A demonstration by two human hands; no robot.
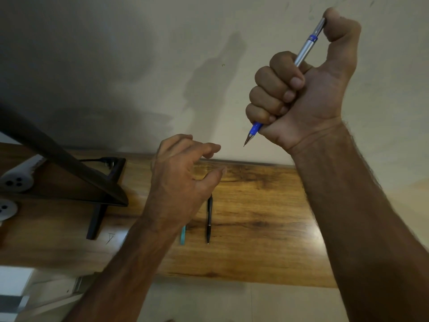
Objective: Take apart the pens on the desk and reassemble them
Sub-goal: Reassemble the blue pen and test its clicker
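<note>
Above the wooden desk (pixel 267 217), the silver metal pen with a blue rubber grip (pixel 306 48) sat clamped in the fist of the right hand (pixel 301 101), thumb on its top. The left hand (pixel 178 180) hung loose, empty. Opened up there, small parts might drop beside the slim black pen (pixel 209 219) and roll away.

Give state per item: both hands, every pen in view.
right hand: fist round the silver-blue pen, thumb on its top end.
silver-blue pen: whole, held off the desk, tip down-left.
left hand: fingers relaxed, holds nothing.
black pen: whole, lying flat on the desk.
teal item: on desk, mostly hidden by left wrist.
</note>
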